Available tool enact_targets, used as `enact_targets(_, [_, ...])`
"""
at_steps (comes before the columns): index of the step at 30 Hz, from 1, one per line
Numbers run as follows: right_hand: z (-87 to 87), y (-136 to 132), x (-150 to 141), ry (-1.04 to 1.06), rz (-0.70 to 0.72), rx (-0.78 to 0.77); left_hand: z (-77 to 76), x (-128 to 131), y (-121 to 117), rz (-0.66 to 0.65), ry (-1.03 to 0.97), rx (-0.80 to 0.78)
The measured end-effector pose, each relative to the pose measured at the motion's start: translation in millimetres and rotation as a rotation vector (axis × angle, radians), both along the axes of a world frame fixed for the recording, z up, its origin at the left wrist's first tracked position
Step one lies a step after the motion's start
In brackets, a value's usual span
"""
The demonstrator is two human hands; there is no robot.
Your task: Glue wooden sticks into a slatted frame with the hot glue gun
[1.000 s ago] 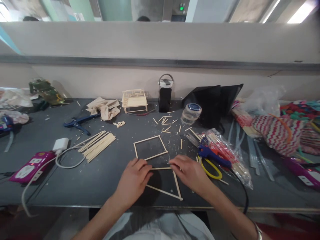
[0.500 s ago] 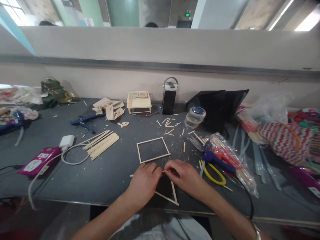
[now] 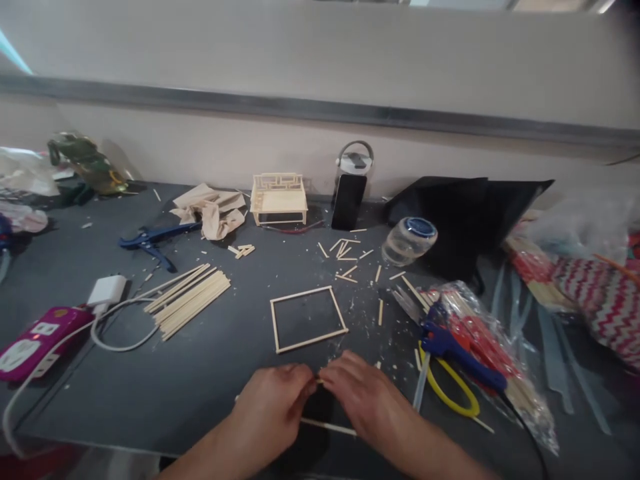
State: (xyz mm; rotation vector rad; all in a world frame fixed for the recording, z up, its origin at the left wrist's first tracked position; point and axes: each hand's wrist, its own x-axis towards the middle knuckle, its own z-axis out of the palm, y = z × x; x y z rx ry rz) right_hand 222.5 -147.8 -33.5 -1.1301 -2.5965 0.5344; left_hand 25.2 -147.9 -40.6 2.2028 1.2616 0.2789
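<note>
My left hand (image 3: pixel 273 410) and my right hand (image 3: pixel 363 397) meet near the front edge of the dark table (image 3: pixel 200 373), fingertips pinched together on a thin wooden stick frame (image 3: pixel 327 427). Only one stick of that frame shows between my wrists; the remainder is hidden under my hands. A finished rectangular stick frame (image 3: pixel 307 318) lies flat just beyond my fingers. A bundle of long sticks (image 3: pixel 187 300) lies to the left.
A small stick model (image 3: pixel 279 197), a phone (image 3: pixel 349 200), a plastic jar (image 3: pixel 409 241) and short stick offcuts (image 3: pixel 347 257) sit at the back. Blue pliers (image 3: pixel 150 241), crumpled paper (image 3: pixel 210 212), a pink power strip (image 3: pixel 30 340) stand left. Blue glue gun (image 3: pixel 460 353), yellow-handled scissors (image 3: pixel 447 390), bagged sticks right.
My hands have drawn together and pulled the stick frame toward the table's front edge. The view has tilted down and shifted left.
</note>
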Motion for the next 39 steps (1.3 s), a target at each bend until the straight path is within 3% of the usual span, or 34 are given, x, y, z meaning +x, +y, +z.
enact_targets(6, [-15.1,-3.8,4.0,0.029,-0.065,0.289,6.4,-0.1,13.0,-0.013,-0.099,-0.169])
enact_targets(9, [-27.2,-3.7,10.0,0.028,-0.113,0.395,8.3,2.4,18.6,-0.068,-0.049,-0.121])
enact_targets(12, [-36.0,-3.7,15.2,0.043,-0.137,0.397,3.9,7.1,23.0,-0.126,0.012,-0.063])
enact_targets(17, [-40.5,-1.9,19.7,0.084,-0.12,0.268,-6.8,9.8,29.7,-0.169,-0.006,-0.028])
enact_targets(22, [-33.6,4.1,22.3,0.17,-0.144,0.086,4.7,1.7,38.0,-0.13,-0.09,-0.033])
enact_targets(29, [0.6,25.8,14.8,0.381,-0.182,-0.208,19.0,-2.3,54.1,-0.158,-0.131,0.004])
enact_targets(35, [28.4,43.4,16.2,0.429,-0.232,-0.505,26.2,-5.7,68.3,-0.16,-0.262,-0.103])
enact_targets(39, [36.9,50.2,17.4,0.447,-0.247,-0.632,28.0,-6.5,72.7,-0.113,-0.366,-0.147])
